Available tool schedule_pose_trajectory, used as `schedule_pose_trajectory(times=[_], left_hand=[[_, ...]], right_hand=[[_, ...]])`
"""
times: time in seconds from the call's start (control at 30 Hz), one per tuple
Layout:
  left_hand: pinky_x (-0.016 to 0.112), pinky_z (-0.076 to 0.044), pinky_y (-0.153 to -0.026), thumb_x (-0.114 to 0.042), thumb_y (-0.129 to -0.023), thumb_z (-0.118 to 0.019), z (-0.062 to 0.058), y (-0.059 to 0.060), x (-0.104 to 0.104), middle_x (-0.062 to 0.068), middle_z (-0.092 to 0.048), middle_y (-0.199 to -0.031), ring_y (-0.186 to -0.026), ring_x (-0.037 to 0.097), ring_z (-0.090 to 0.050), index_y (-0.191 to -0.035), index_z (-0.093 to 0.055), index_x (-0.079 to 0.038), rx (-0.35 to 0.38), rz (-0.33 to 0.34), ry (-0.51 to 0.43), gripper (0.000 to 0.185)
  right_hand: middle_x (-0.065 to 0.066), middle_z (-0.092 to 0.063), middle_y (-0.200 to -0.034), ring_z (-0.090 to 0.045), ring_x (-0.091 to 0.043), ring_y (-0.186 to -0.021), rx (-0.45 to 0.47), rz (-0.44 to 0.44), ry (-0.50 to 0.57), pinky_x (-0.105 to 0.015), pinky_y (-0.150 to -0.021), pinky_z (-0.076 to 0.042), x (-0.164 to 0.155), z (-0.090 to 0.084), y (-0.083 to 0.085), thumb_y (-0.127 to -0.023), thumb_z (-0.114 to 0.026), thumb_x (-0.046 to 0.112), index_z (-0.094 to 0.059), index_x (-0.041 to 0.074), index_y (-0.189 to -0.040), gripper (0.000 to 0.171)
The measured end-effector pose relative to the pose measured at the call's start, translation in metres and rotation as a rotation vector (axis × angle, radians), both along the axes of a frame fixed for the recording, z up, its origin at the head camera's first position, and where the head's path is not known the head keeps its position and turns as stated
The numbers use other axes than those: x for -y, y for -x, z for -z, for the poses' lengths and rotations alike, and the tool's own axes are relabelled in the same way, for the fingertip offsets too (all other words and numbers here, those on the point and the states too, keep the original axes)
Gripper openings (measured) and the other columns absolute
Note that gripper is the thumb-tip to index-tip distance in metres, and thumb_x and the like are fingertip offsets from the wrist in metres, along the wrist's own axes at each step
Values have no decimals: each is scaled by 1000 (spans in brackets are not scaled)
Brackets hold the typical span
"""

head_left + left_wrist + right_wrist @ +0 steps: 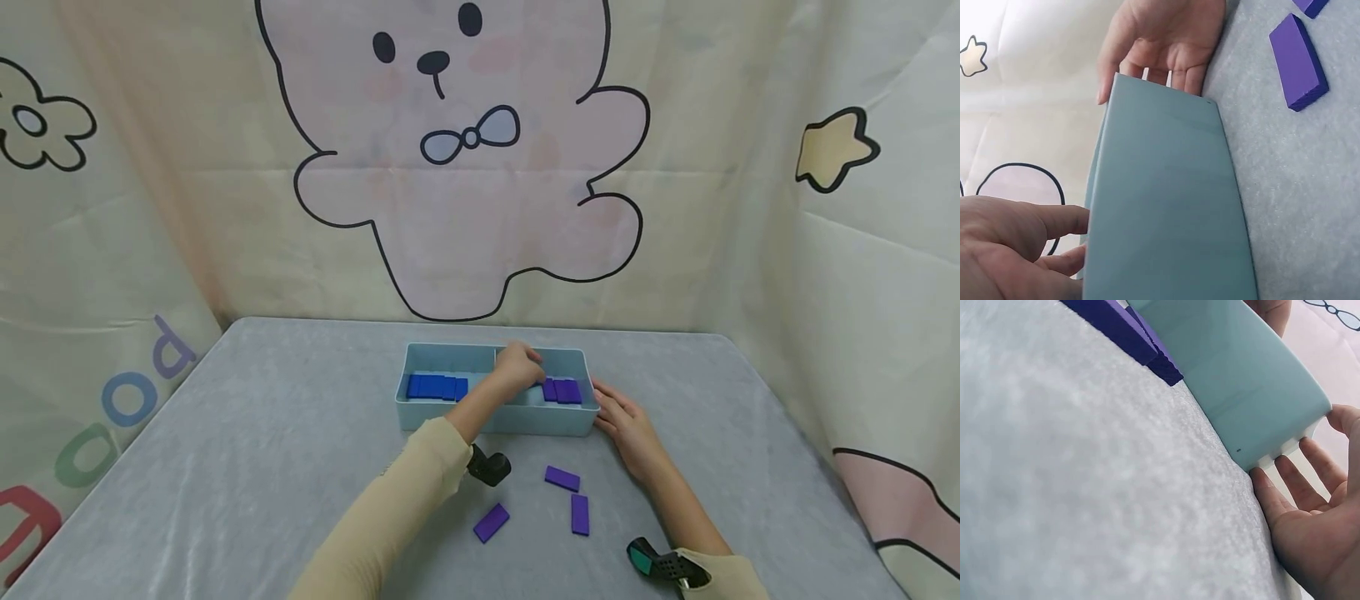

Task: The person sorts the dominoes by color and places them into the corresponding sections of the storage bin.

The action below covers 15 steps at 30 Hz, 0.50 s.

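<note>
The bench [225, 467] carries a grey cloth and stands before a cartoon-printed curtain [465, 167]. On its far middle sits a light blue tray [495, 421] with two compartments: blue tiles [437, 387] in the left one, purple tiles [562, 390] in the right. Your left hand [519, 367] reaches over the tray's near wall into the right compartment, fingers curled beside the purple tiles; I cannot tell whether it grips one. Your right hand [626, 421] lies at the tray's right end, fingers straight and spread, touching its outer wall [1254, 381]. Three loose purple tiles [562, 478] lie on the cloth near the tray's front, well apart from each other.
</note>
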<state>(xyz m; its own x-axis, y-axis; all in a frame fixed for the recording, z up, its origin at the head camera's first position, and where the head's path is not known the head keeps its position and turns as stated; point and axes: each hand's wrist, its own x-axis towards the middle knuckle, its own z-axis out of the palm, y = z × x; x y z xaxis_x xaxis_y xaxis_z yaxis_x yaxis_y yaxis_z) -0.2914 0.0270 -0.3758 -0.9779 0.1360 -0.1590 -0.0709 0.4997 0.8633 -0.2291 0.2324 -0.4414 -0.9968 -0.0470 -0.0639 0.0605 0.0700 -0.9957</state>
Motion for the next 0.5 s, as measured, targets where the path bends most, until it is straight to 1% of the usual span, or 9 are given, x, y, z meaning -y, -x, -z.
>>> schedule_pose_trajectory(times=[0.03,0.07,0.17,0.3,0.4,0.5], left_hand=[[37,-55,-100,3,-88,-76,1,0,-1,17,-68,-134,-120,29,-62,-122,-74,1,-1,4,11,34],[39,-55,-101,4,-88,-76,2,1,-1,18,-68,-133,-122,31,-62,-122,-74,2,0,8,16,34],[40,-56,-102,4,-90,-74,5,2,-3,18,-69,-132,-124,32,-63,-124,-74,2,0,17,44,34],[37,-59,-95,4,-91,-73,9,4,-5,16,-72,-131,-121,30,-65,-124,-75,2,-18,21,92,33],[34,-60,-89,4,-90,-72,13,7,-8,15,-73,-130,-116,29,-66,-122,-76,2,-35,27,146,32],[32,-61,-87,5,-89,-70,18,11,-11,14,-73,-129,-114,27,-67,-121,-77,1,-49,30,196,33]], right_hand=[[-25,-37,-166,-63,4,-110,1,-1,-2,-12,-95,-51,0,0,0,-115,-46,29,-35,-2,-162,58],[-25,-37,-166,-63,3,-111,-1,-1,-3,-12,-95,-51,0,1,0,-115,-46,29,-35,-3,-162,58],[-25,-38,-166,-63,3,-112,-9,-3,-6,-13,-95,-51,0,1,0,-115,-46,28,-36,-3,-162,57],[-25,-38,-165,-63,3,-112,-11,-1,-3,-13,-95,-51,0,1,0,-115,-46,27,-36,-3,-162,57],[-24,-38,-166,-63,4,-111,-6,0,-5,-13,-95,-51,-1,1,0,-115,-46,29,-36,-2,-162,57],[-24,-38,-166,-63,3,-111,-4,1,-4,-13,-95,-51,-1,1,0,-115,-46,29,-36,-2,-162,57]])
